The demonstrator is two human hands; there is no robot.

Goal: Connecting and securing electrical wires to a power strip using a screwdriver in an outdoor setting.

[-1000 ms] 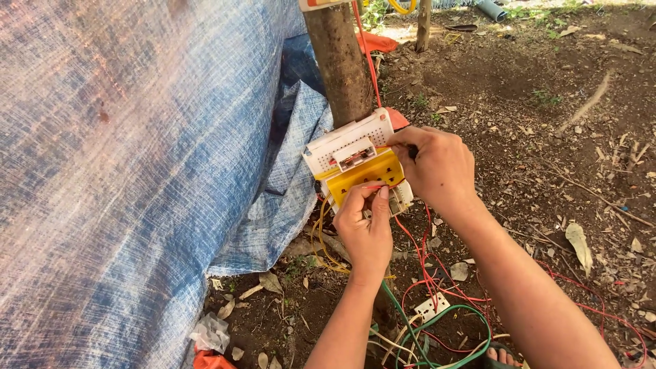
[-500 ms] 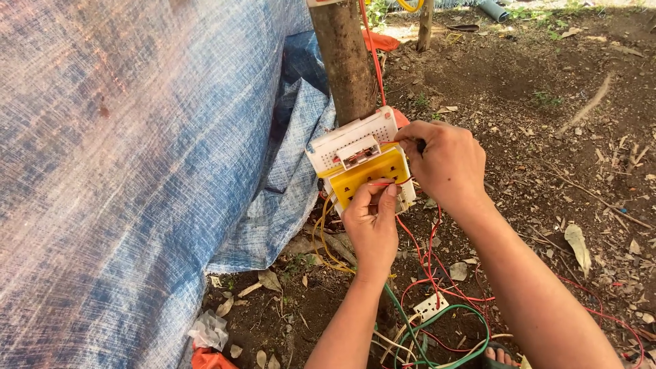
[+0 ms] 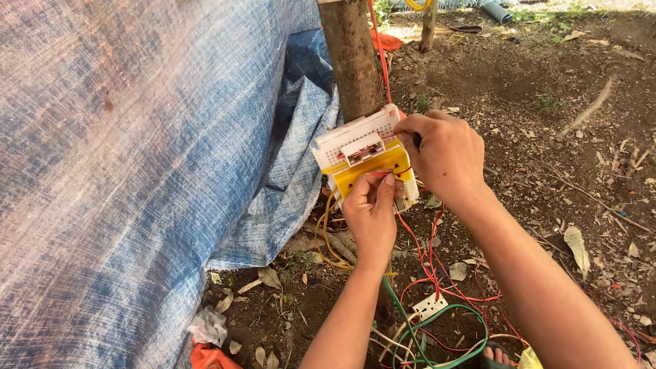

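Left hand [image 3: 371, 213] has risen, pinching a red wire [image 3: 383, 173]; right hand [image 3: 444, 154] (fist-like) grips the white box [image 3: 359, 140].

White/yellow switch box [image 3: 365, 160] sat tilted on wooden post [image 3: 352, 58], btw both grips; red wire [image 3: 383, 173] pinched across its yellow face.

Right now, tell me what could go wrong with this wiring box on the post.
1. The left hand pinches a thin red wire at the yellow panel; a tug might pull it loose.
2. The right hand steadies the white box against the wooden post; if that grip slips, the box may tilt.
3. Loose red and green wires loop on the dirt below and could snag.
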